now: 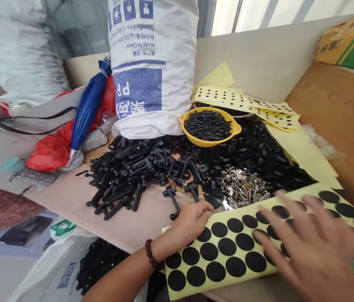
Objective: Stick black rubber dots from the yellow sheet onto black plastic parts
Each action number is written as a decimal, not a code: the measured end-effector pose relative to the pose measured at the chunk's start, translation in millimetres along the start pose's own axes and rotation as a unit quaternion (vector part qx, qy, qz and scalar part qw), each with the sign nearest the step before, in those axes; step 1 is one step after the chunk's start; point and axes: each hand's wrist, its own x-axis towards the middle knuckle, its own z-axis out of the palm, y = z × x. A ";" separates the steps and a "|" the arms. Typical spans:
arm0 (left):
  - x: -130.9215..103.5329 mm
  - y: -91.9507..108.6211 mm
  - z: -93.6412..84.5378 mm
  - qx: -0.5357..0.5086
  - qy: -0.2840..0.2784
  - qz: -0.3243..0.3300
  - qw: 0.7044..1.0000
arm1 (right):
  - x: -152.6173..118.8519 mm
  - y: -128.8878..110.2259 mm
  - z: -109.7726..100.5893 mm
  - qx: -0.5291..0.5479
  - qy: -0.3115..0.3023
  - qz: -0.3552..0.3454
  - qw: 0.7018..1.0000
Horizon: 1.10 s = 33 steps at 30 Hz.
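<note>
My left hand (192, 224), with a beaded bracelet on its wrist, lies at the upper edge of a pale yellow sticker sheet (192, 251). Its fingers are curled together near small black parts, and whatever they hold is hidden. Over the sheet's right part, my right hand (308, 247) is blurred by motion with its fingers spread and nothing visible in them. Round black stickers cover the sheet in rows. Just beyond it lie a heap of small metal clips (242, 186) and a loose black handle-like part (172, 202).
Black handle-like parts (126, 172) are piled on the left, round black discs (264, 151) on the right. A yellow basin (200, 142) holds black screw-like pieces. Behind stand a white sack (177, 54) and a folded blue umbrella (90, 105). Dotted yellow sheets (227, 96) lie at the back.
</note>
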 end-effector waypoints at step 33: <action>-89.7 -11.6 11.8 0.218 -0.005 0.196 0.956 | -40.7 -64.2 59.7 0.177 -0.105 -0.051 0.977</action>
